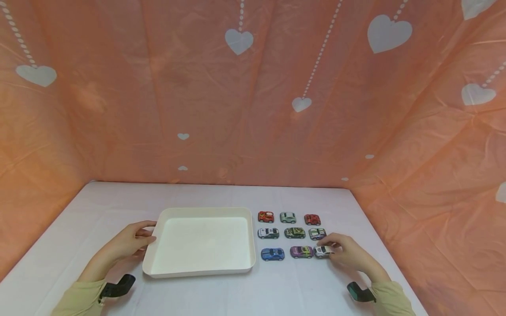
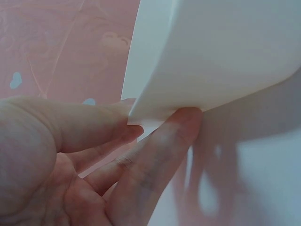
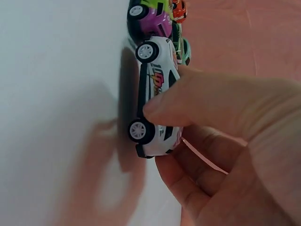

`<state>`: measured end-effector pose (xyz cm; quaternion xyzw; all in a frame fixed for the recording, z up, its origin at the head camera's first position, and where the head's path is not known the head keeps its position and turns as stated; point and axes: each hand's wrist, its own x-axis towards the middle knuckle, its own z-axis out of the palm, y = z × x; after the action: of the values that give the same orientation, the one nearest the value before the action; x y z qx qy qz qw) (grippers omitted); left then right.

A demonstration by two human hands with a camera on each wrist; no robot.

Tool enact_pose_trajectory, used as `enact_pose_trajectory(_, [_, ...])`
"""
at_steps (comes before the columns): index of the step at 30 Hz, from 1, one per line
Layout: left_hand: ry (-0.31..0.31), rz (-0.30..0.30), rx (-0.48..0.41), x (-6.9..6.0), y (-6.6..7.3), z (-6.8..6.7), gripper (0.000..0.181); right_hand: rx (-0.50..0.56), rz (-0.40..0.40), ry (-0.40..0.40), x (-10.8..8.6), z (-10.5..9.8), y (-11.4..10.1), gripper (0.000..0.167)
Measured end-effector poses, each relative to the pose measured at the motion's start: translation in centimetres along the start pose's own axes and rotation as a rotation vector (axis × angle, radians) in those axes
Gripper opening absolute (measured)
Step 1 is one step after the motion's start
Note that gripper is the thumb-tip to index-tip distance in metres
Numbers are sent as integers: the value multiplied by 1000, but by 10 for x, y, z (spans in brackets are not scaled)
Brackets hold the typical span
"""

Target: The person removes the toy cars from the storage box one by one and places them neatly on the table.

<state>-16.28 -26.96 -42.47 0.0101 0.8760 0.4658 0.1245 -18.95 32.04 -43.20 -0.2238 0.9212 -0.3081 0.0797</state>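
Note:
A cream-white tray (image 1: 199,274) lies on the table, left of the toy cars. My left hand (image 1: 128,241) pinches its left side; in the left wrist view the thumb is at the rim of the tray (image 2: 211,61) and fingers press from beneath. With thumb and fingers, my right hand (image 1: 349,252) holds a white toy car (image 1: 322,251) by its sides. Printed lettering marks the flank of this white car (image 3: 157,84). Right by its end stands a purple and green toy car (image 1: 301,251); whether the white car's wheels touch the table is unclear.
Beside it is a blue toy car (image 1: 272,254). Behind stand a white-and-black car (image 1: 268,233), a green patterned car (image 1: 294,232), a white-green car (image 1: 317,234), two red cars (image 1: 265,217) and a pale green car (image 1: 288,217). An orange curtain (image 1: 217,109) surrounds the white table (image 1: 189,298).

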Motion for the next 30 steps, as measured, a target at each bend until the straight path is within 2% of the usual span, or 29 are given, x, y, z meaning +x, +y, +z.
enact_pose_trajectory(10, [1, -29, -10, 2, -2, 0, 55, -12, 58, 5, 1, 5, 5, 45])
enact_pose_trajectory(15, [5, -26, 1, 3, -3, 0, 54, -6, 81, 7, 2, 4, 5, 44])
enact_pose_trajectory(22, [7, -20, 10, 2, -2, 0, 53, 6, 71, 1, 1, 3, 3, 43])
enact_pose_trajectory(30, [10, -20, 3, 3, -3, 0, 54, 11, 113, -4, 2, 4, 3, 44])
